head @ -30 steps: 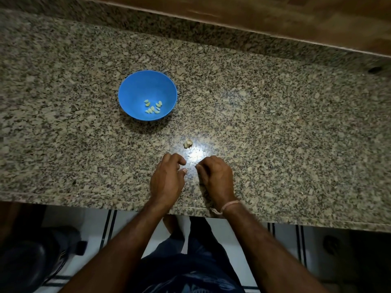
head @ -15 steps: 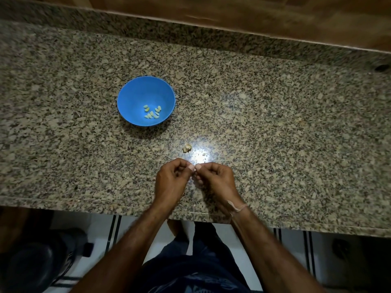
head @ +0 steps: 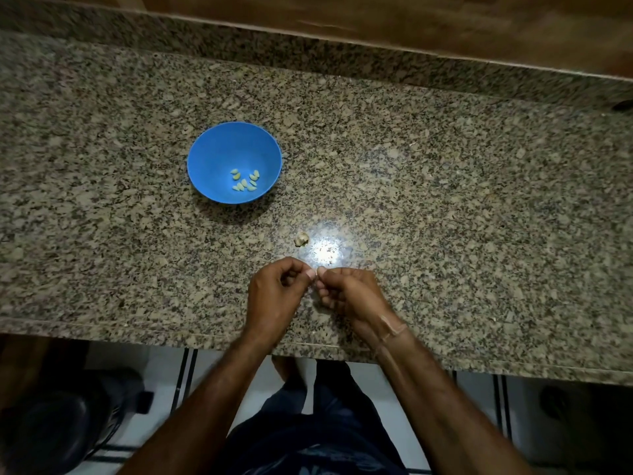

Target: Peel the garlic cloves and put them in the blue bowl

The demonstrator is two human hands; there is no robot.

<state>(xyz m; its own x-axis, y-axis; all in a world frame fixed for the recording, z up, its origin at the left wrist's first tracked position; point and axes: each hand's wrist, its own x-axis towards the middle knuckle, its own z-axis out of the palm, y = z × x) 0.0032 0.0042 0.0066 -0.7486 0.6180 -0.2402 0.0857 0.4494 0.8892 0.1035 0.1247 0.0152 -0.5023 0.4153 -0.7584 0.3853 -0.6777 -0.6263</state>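
Curling fingertips together, left hand (head: 274,298) and right hand (head: 352,296) hide whatever they pinch.

Two bare forearms reach up from the bottom of the view and cross the near edge of the countertop (head: 479,217), angling toward each other. The left hand (head: 274,296) and the right hand (head: 352,298) meet just inside that edge, near its middle. Both hands have curled fingers, knuckles up, with thumb and forefinger tips (head: 311,273) pressed together where the hands touch. Anything pinched between them is too small to make out.
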